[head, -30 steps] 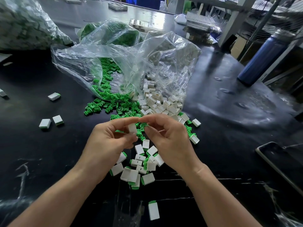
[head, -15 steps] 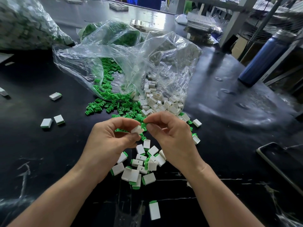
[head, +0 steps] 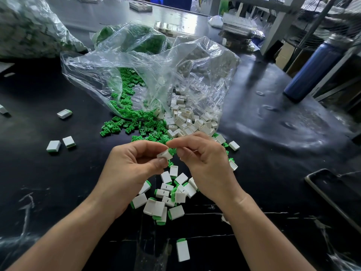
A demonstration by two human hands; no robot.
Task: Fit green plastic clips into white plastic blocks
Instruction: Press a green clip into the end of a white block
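green clips on glossy black table

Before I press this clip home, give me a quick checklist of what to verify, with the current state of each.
1. White block gripped by left hand: ok, pinched between thumb and fingers.
2. Green clip gripped by right hand: ok, pinched at the fingertips.
3. Clip lined up with the block's opening: cannot tell, fingers hide the joint.
4. Clip fully seated: cannot tell.
5. Loose clips and loose blocks to hand: ok, spilled from the bag just beyond the hands.
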